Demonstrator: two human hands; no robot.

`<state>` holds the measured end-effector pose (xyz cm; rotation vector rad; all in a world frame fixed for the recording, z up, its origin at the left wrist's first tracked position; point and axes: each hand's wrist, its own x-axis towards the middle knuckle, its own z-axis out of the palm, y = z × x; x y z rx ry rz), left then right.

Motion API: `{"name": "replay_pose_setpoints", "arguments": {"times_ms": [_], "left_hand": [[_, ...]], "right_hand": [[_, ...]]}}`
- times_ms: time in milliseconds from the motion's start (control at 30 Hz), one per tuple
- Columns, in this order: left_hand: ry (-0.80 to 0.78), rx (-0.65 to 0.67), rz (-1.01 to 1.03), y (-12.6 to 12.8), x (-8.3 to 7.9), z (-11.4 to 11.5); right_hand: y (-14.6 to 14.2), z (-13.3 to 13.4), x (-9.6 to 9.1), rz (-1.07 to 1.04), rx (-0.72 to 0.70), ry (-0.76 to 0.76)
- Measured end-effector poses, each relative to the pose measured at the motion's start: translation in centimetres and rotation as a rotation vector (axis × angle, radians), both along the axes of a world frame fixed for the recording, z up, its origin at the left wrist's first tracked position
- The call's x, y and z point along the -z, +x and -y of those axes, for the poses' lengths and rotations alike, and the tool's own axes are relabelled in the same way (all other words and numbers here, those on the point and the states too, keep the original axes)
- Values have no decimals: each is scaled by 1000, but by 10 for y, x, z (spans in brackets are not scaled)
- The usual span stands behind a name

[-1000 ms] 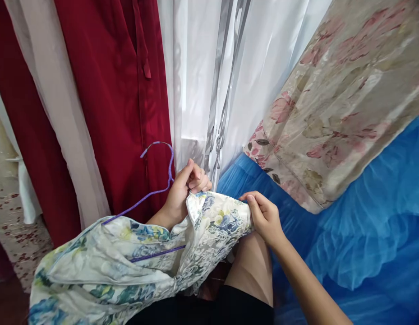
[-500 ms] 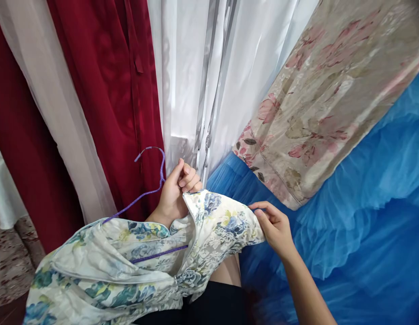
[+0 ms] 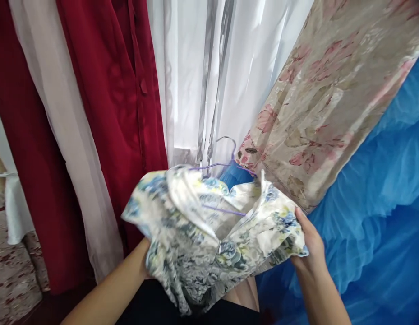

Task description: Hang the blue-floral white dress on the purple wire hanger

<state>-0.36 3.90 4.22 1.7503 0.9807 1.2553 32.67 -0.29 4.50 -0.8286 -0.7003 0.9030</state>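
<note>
A white blouse (image 3: 192,230) with blue, green and yellow flowers lies spread over my lap, its collar open in a V. Inside its shoulders sits a purple hanger (image 3: 224,211), whose hook stands up behind the neckline. My right hand (image 3: 310,237) grips the blouse's sleeve at the right, thumb on the front and the fingers mostly hidden behind the cloth. At the left, my left hand (image 3: 145,259) reaches under the other sleeve; the blouse covers its fingers.
Dark red cloth (image 3: 111,90) and a pale sheer panel (image 3: 60,113) hang at the left. White cloth (image 3: 185,67) hangs behind the blouse. On the right are a beige floral garment (image 3: 317,104) and layered blue tulle (image 3: 375,198).
My left hand has gone from beside the collar to under the left sleeve. The hanger hook has swung right. The blouse now sits more level, and my right hand is further right on the sleeve.
</note>
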Motion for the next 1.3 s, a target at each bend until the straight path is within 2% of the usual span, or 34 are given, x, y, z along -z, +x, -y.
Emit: {"name": "replay_pose_setpoints", "arguments": {"times_ms": [33, 100, 167, 233, 333, 400, 500, 567, 600, 700, 733, 767, 800, 867, 933, 967, 1000, 1067, 1167, 1300], "left_hand": [[-36, -26, 10, -10, 13, 3], [-162, -40, 175, -21, 35, 5], [-250, -131, 382, -23, 57, 3], [-276, -250, 498, -23, 81, 2], [-270, -342, 409, -28, 116, 9], [-294, -358, 378, -33, 133, 18], [-360, -393, 398, -37, 145, 32], [-417, -411, 395, -35, 144, 41], [-432, -421, 393, -33, 142, 46], [-378, -477, 390, -27, 136, 58], [-346, -487, 389, -26, 135, 61], [-323, -487, 387, -24, 135, 63], [-313, -473, 381, -23, 137, 65], [-310, -425, 364, -22, 144, 67], [-309, -376, 335, -18, 153, 67], [-300, -356, 319, -16, 157, 68], [-288, -342, 303, -14, 161, 68], [-268, -324, 271, -10, 166, 71], [-269, -345, 251, -14, 167, 73], [-303, -464, 243, -33, 161, 69]], "right_hand": [[5, -5, -3, -22, 34, 14], [5, -17, -13, -56, 72, 35], [-6, -29, -25, -79, 72, 55], [-22, -36, -36, -74, 50, 69], [-38, -35, -44, 3, -24, 61], [-41, -28, -41, 77, -76, 38], [-41, -21, -21, 167, -94, -24], [-46, -19, 1, 226, 29, -29], [-51, -18, 16, 245, 172, -10], [-78, -7, 66, 245, 758, 39], [-89, 0, 81, 247, 870, 24], [-100, 8, 94, 257, 888, -14], [-110, 15, 103, 275, 829, -37], [-129, 24, 108, 369, 425, -33], [-143, 25, 101, 465, -32, -28], [-150, 22, 94, 490, -185, -30], [-155, 18, 89, 497, -263, -32], [-161, 9, 81, 476, -272, -18], [-161, 0, 83, 409, -252, 2], [-152, 9, 90, 337, -302, -38]]}}
